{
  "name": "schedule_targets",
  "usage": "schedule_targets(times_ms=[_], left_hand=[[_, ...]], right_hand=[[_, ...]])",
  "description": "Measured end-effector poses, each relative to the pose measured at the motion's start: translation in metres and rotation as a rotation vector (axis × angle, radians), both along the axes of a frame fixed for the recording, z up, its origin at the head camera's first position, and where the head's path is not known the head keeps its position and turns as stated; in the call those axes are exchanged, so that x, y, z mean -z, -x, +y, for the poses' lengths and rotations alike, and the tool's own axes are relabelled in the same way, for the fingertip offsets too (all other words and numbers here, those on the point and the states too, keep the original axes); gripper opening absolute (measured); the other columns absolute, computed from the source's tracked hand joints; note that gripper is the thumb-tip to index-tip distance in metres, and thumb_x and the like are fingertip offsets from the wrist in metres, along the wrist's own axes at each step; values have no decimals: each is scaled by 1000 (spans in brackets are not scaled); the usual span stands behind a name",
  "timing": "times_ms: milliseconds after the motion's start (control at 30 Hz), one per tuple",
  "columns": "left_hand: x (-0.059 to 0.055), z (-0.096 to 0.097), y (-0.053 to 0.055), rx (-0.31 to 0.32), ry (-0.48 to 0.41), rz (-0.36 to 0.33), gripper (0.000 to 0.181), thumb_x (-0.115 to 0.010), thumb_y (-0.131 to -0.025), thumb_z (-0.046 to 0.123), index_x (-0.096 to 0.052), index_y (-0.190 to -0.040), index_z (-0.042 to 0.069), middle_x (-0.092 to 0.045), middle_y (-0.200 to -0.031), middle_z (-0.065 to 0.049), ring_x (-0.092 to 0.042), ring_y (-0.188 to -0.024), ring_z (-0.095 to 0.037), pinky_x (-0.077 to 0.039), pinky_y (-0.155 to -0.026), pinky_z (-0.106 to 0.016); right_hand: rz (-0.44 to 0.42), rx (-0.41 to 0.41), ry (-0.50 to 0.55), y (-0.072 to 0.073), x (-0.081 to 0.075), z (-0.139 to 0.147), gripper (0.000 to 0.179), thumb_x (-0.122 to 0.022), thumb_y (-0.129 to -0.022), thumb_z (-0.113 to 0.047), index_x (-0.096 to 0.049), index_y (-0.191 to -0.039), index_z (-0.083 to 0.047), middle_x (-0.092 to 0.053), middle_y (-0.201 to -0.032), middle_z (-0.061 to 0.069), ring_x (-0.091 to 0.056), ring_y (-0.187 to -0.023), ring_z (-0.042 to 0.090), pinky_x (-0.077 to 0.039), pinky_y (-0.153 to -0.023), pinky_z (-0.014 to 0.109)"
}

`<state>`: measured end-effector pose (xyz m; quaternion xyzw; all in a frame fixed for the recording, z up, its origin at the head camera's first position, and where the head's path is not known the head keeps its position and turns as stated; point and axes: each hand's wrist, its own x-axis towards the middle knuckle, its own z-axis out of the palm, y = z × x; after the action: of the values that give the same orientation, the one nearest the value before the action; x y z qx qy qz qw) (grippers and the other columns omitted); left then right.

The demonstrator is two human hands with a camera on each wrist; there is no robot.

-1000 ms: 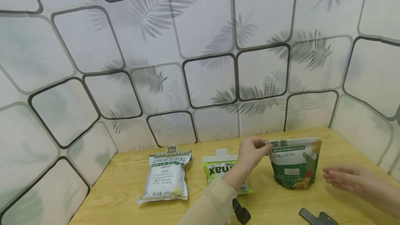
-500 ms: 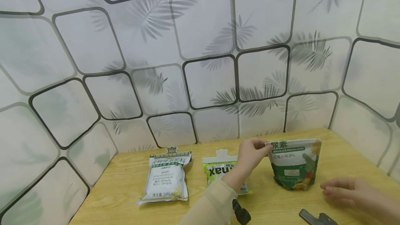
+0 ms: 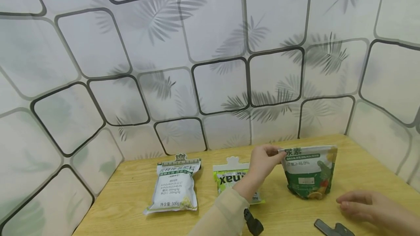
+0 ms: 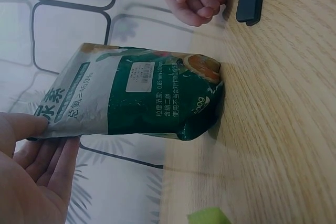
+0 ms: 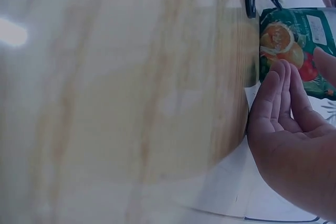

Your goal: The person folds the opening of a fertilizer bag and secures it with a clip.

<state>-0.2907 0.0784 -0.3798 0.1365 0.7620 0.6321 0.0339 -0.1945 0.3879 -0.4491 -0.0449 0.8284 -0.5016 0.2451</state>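
My left hand pinches the top left corner of a green and white fertilizer pouch between thumb and fingers. The pouch is upright, its base at the wooden table. In the left wrist view the pouch shows its label and a picture of fruit. My right hand rests low to the right of the pouch, fingers loosely bent and nothing in them. Just left of that hand lies a dark sealing clip, partly cut off by the lower edge of the head view.
A white fertilizer bag with a clip on top lies at the left of the table. Beside it, a green bag with a white clip is partly hidden by my left arm. A black object shows by my left sleeve.
My right hand has dropped lower and nearer to me, and its fingers have bent more. The left hand and the pouch have stayed in place.
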Motion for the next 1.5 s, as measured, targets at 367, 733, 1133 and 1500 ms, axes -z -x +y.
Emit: schedule_targets(times_ms=[367, 733, 1133, 1500], left_hand=[[-2, 0, -1, 25, -27, -7, 12, -80, -96, 12, -83, -107, 8, -76, -95, -2, -69, -85, -6, -66, -80, -29], [-2, -1, -2, 25, -32, -12, 11, -79, -96, 12, -82, -107, 8, -75, -95, -1, -68, -86, -5, -65, -81, -29], [-3, 0, -3, 18, -25, 0, 12, -80, -96, 11, -83, -106, 7, -76, -96, -3, -69, -86, -6, -65, -79, -28], [-1, 0, -3, 38, -77, -25, 11, -79, -96, 10, -82, -107, 7, -75, -96, -1, -69, -85, -6, -67, -86, -36]], right_hand=[[88, -68, -21, -4, 3, -1, 51, -50, -114, -28, -60, -132, 18, -74, -126, 15, -66, -97, -4, -64, -83, 31], [181, -266, 197, -7, 9, -3, 30, -54, -108, -1, -56, -121, 27, -76, -113, -17, -67, -96, -5, -60, -78, 17], [272, -313, 140, -12, 11, -12, 12, -63, -103, 2, -69, -111, 8, -69, -96, -19, -60, -74, 3, -52, -59, 23], [493, -438, 74, -10, 11, -17, 14, -68, -95, 11, -70, -100, -2, -66, -84, -6, -50, -70, -6, -42, -49, 23]])
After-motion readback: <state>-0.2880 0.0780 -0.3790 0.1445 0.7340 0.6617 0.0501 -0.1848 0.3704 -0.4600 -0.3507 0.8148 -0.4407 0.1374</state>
